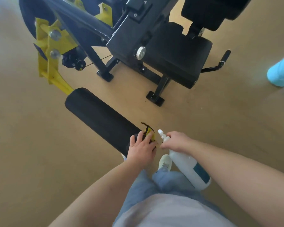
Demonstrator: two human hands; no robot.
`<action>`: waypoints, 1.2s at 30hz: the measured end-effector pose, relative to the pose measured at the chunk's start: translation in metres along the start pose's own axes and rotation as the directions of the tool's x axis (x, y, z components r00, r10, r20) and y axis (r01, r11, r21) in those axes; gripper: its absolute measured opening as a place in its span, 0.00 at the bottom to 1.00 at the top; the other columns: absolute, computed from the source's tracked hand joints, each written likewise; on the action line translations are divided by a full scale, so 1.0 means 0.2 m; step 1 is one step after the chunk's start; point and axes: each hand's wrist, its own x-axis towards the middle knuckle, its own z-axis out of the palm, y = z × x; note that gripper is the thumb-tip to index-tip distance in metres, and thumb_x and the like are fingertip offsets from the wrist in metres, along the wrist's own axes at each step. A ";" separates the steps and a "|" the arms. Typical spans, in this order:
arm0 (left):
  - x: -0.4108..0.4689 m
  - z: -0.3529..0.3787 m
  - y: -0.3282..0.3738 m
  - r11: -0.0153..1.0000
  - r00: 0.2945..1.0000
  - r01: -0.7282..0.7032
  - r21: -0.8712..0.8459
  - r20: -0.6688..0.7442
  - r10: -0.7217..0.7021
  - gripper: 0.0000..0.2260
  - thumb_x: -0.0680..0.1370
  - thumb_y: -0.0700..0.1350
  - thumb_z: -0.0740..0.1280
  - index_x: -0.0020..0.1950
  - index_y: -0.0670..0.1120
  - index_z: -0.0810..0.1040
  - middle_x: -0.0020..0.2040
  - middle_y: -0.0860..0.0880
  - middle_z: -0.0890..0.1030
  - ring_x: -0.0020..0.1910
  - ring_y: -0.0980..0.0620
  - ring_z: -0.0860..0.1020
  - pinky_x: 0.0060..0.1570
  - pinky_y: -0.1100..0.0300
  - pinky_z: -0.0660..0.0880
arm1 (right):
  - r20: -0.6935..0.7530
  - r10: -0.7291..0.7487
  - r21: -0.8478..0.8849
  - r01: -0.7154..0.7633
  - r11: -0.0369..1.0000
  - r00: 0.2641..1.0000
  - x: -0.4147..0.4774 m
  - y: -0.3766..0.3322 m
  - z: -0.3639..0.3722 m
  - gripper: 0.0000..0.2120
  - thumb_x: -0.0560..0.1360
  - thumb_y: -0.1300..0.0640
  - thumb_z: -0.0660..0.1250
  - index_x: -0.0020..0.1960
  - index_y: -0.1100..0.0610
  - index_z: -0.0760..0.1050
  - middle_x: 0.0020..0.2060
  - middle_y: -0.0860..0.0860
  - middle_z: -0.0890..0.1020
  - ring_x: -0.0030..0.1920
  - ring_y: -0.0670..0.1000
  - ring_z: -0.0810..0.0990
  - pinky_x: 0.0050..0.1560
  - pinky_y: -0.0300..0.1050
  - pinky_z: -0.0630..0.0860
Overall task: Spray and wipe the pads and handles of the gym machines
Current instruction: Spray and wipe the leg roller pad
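two bare hands work close together at the near end of a black roller pad point(98, 115). the left hand point(142, 149) lies on that end with its fingers spread and bent over a yellow and black cloth point(150, 134), holding it against the pad; a crumpled corner of the cloth sticks out past the fingertips. the rest of the pad runs away from this hand, up and to its left, to a yellow arm point(51, 51) of the machine.

just to the right of the left hand, nearly touching it, the right hand point(175, 141) is curled round the neck of a white spray bottle point(187, 166). the bottle's white nozzle point(161, 134) sticks out beyond the knuckles toward the cloth, and its body, with a teal label, slants back under the wrist toward the person. whether a finger is on the trigger cannot be told.

below both hands a pale shoe point(165, 162) and light blue trouser legs show against the tan floor point(23, 145).

well ahead of the hands stands the black frame of the machine, with a square seat pad point(175, 54) straight beyond the right hand and a back pad point(210, 10) farther off. a black handle point(225, 56) juts out from the seat's far right side, and a silver knob point(141, 52) sits on the frame beside the seat. far to the right of the right hand, at the picture's edge, is a blurred turquoise object point(282, 71).
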 end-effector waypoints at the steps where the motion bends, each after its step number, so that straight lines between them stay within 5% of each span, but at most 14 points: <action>1: -0.01 0.02 0.00 1.000 1.000 0.001 0.011 -0.003 -0.001 0.16 0.84 0.57 0.55 0.64 0.60 0.79 0.77 0.55 0.64 0.74 0.43 0.59 0.66 0.45 0.53 | 0.002 0.011 -0.007 -0.011 1.000 1.000 0.01 0.00 0.00 0.31 0.72 0.45 0.75 0.73 0.51 0.75 0.58 0.51 0.79 0.54 0.54 0.78 0.45 0.44 0.72; 5: -0.01 0.05 -0.08 0.995 0.997 -0.059 0.078 -0.043 0.062 0.13 0.83 0.57 0.59 0.64 0.61 0.79 0.70 0.55 0.72 0.66 0.44 0.65 0.59 0.48 0.59 | 0.008 0.035 -0.025 -0.034 0.999 0.999 0.05 -0.05 0.02 0.27 0.70 0.44 0.75 0.66 0.52 0.78 0.51 0.49 0.79 0.51 0.53 0.78 0.37 0.43 0.69; 10: -0.01 0.05 -0.22 0.985 0.973 -0.157 0.078 -0.156 0.167 0.14 0.82 0.59 0.59 0.59 0.59 0.81 0.61 0.56 0.79 0.57 0.45 0.73 0.51 0.50 0.65 | 0.011 0.006 -0.001 -0.006 1.000 1.000 0.10 -0.20 0.02 0.14 0.70 0.46 0.74 0.52 0.50 0.79 0.46 0.48 0.82 0.46 0.51 0.80 0.42 0.45 0.72; 16: 0.06 -0.04 -0.46 0.998 0.991 -0.061 0.022 -0.121 0.063 0.20 0.82 0.63 0.54 0.59 0.58 0.83 0.62 0.56 0.80 0.72 0.44 0.71 0.67 0.44 0.62 | 0.096 -0.093 0.016 0.092 0.996 0.991 0.18 -0.49 -0.01 0.17 0.78 0.41 0.69 0.62 0.49 0.79 0.53 0.48 0.83 0.56 0.52 0.81 0.58 0.49 0.76; 20: 0.11 -0.13 -0.75 0.999 0.993 0.015 0.051 -0.117 -0.008 0.21 0.82 0.63 0.50 0.64 0.62 0.80 0.67 0.56 0.78 0.75 0.44 0.68 0.73 0.40 0.58 | 0.138 -0.156 0.041 0.151 0.988 0.978 0.24 -0.67 0.01 0.10 0.81 0.45 0.68 0.60 0.47 0.76 0.46 0.45 0.80 0.53 0.51 0.80 0.55 0.47 0.75; 26: 0.21 -0.20 -1.12 0.996 0.987 0.065 0.063 -0.151 -0.055 0.22 0.83 0.62 0.50 0.63 0.62 0.81 0.70 0.55 0.76 0.77 0.43 0.66 0.77 0.35 0.50 | -0.018 -0.170 -0.079 0.168 0.983 0.985 0.34 -0.99 0.03 0.11 0.80 0.46 0.66 0.59 0.49 0.77 0.48 0.50 0.83 0.48 0.53 0.81 0.50 0.48 0.79; 36: 0.32 -0.29 -1.67 0.970 0.917 0.241 0.038 -0.337 -0.215 0.21 0.85 0.57 0.54 0.69 0.50 0.80 0.71 0.50 0.76 0.74 0.42 0.70 0.75 0.30 0.55 | -0.022 -0.136 -0.170 0.130 0.977 0.990 0.48 -1.34 0.07 0.04 0.77 0.51 0.65 0.49 0.51 0.75 0.43 0.51 0.80 0.40 0.54 0.78 0.40 0.47 0.72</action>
